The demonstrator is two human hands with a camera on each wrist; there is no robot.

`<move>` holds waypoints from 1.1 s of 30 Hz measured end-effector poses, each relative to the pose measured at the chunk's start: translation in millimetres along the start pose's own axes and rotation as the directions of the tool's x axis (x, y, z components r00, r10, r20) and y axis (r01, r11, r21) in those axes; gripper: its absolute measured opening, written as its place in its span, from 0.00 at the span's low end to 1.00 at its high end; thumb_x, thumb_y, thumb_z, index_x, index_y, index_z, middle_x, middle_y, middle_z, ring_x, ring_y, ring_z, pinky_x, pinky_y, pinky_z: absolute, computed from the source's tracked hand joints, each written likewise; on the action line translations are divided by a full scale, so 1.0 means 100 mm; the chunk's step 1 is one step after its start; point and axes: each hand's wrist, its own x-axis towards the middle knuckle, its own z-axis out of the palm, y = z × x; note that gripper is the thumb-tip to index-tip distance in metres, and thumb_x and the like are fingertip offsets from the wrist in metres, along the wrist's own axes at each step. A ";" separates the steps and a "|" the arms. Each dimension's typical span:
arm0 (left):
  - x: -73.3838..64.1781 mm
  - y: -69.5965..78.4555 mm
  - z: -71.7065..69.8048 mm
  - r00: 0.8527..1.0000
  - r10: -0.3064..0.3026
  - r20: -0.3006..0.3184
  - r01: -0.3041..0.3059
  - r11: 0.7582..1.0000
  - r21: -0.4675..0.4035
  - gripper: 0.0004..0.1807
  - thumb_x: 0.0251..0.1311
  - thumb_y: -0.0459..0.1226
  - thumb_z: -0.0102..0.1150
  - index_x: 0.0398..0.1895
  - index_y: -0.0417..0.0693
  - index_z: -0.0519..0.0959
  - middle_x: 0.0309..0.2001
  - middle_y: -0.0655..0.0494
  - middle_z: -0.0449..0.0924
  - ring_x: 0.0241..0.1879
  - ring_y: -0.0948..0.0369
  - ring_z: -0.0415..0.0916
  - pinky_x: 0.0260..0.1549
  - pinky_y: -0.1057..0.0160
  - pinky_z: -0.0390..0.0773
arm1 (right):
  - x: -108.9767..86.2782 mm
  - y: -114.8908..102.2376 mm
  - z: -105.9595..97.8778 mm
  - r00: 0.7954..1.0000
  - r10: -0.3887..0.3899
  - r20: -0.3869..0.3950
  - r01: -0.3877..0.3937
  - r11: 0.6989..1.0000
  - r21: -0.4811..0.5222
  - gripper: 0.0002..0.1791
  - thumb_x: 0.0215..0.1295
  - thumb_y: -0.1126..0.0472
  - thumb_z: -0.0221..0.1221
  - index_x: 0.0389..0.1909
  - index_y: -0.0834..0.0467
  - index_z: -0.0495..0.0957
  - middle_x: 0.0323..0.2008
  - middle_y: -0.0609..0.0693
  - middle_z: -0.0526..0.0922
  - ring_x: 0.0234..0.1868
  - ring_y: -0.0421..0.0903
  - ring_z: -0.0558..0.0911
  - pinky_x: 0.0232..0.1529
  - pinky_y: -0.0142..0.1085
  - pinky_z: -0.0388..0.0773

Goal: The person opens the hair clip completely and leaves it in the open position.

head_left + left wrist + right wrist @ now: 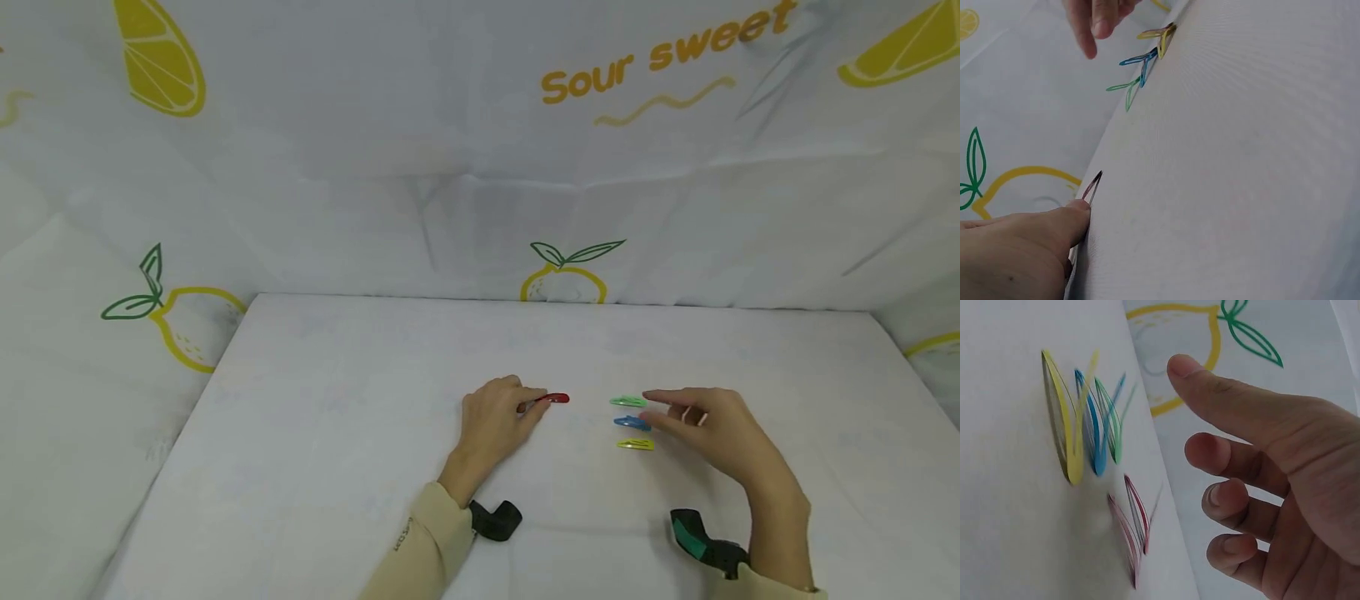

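Observation:
My left hand (491, 421) pinches the near end of a red snap hair clip (557, 398) on the white table. In the left wrist view, the thumb of the left hand (1029, 240) covers part of this clip. To its right lie three more snap clips in a column: green (628, 402), blue (632, 422) and yellow (635, 444). Their prongs stand spread apart in the wrist views. My right hand (712, 425) hovers at the right ends of the green and blue clips, thumb and index finger apart, holding nothing. Two reddish shapes (1138, 512) show below the column in the right wrist view.
The white table (337, 475) reaches back to a hanging white cloth (360, 225) printed with lemons and lettering. Black wrist mounts (497, 521) sit at both sleeves.

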 end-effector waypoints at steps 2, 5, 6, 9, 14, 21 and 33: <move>0.00 0.01 0.00 1.000 -0.001 0.012 0.002 1.000 -0.020 0.06 0.60 0.46 0.73 0.39 0.61 0.92 0.20 0.65 0.75 0.18 0.73 0.62 0.14 0.79 0.52 | 0.05 -0.10 0.06 0.998 -0.057 0.019 0.057 0.998 0.030 0.15 0.61 0.56 0.72 0.48 0.56 0.89 0.25 0.43 0.79 0.27 0.33 0.71 0.25 0.29 0.68; -0.02 0.01 -0.03 0.999 -0.008 0.041 0.010 0.999 -0.050 0.06 0.61 0.46 0.72 0.37 0.60 0.92 0.25 0.65 0.78 0.21 0.71 0.68 0.16 0.80 0.55 | 0.11 -0.21 0.17 0.988 -0.148 0.032 0.146 0.987 0.064 0.13 0.60 0.58 0.73 0.46 0.56 0.90 0.24 0.40 0.79 0.26 0.31 0.72 0.26 0.28 0.70; -0.02 0.01 -0.04 0.999 -0.008 0.049 0.010 0.998 -0.058 0.06 0.61 0.46 0.72 0.37 0.59 0.92 0.27 0.65 0.79 0.23 0.70 0.70 0.18 0.80 0.57 | 0.13 -0.25 0.20 0.984 -0.175 0.033 0.173 0.983 0.066 0.13 0.60 0.58 0.73 0.45 0.56 0.90 0.24 0.38 0.79 0.26 0.30 0.73 0.26 0.28 0.70; -0.03 0.00 -0.08 0.998 -0.005 0.062 0.010 0.996 -0.091 0.06 0.60 0.45 0.72 0.35 0.57 0.93 0.31 0.64 0.82 0.28 0.68 0.75 0.22 0.79 0.63 | 0.17 -0.31 0.31 0.970 -0.241 0.029 0.238 0.968 0.077 0.12 0.58 0.60 0.73 0.43 0.56 0.90 0.23 0.36 0.80 0.25 0.28 0.74 0.28 0.28 0.72; -0.04 -0.02 -0.13 0.994 -0.016 0.110 0.029 0.992 -0.120 0.07 0.60 0.44 0.73 0.37 0.55 0.92 0.33 0.63 0.83 0.29 0.67 0.75 0.24 0.78 0.65 | 0.21 -0.39 0.42 0.967 -0.242 0.078 0.233 0.966 0.113 0.11 0.59 0.61 0.73 0.43 0.56 0.91 0.24 0.36 0.81 0.26 0.29 0.74 0.30 0.27 0.73; -0.04 -0.01 -0.13 0.990 -0.004 0.141 0.017 0.995 -0.096 0.09 0.60 0.47 0.72 0.40 0.57 0.92 0.33 0.64 0.83 0.28 0.67 0.73 0.22 0.77 0.62 | 0.23 -0.42 0.47 0.966 -0.244 0.088 0.234 0.966 0.105 0.11 0.58 0.61 0.74 0.43 0.56 0.91 0.24 0.37 0.82 0.25 0.29 0.74 0.28 0.27 0.73; -0.04 -0.02 -0.32 0.982 0.135 0.130 -0.110 0.976 -0.186 0.07 0.62 0.44 0.71 0.39 0.54 0.92 0.36 0.64 0.87 0.33 0.68 0.80 0.32 0.76 0.75 | 0.24 -0.46 0.56 0.954 -0.300 -0.023 0.300 0.945 0.130 0.18 0.54 0.62 0.76 0.48 0.56 0.89 0.29 0.39 0.85 0.27 0.28 0.76 0.29 0.27 0.74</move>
